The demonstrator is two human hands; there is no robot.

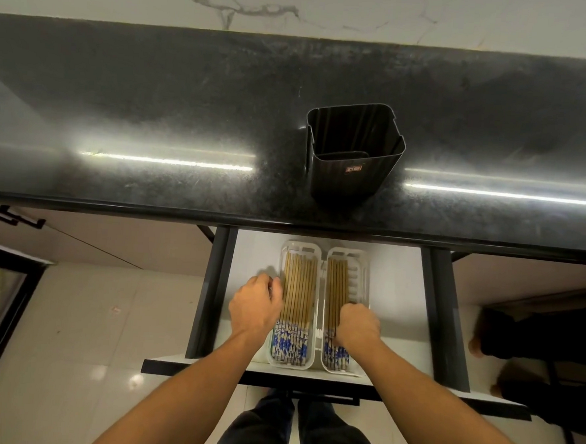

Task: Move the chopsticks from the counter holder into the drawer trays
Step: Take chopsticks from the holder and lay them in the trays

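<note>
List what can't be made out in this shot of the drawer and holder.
Head view: the right hand covers the wooden chopsticks with blue-patterned ends in the right white plastic tray; its grip is hidden.
The left hand curls its fingertips out of sight at the left white plastic tray.
The small label on the black ribbed holder is too small to read.

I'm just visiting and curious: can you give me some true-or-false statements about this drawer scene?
1. The black holder on the counter is full. False: it looks empty.
2. The drawer is open, with two white trays side by side. True.
3. The left tray holds more chopsticks than the right tray. True.
4. The chopsticks' blue patterned ends point toward the counter. False: they point toward the person.
5. The left hand and the right hand are both down at the trays. True.
</note>
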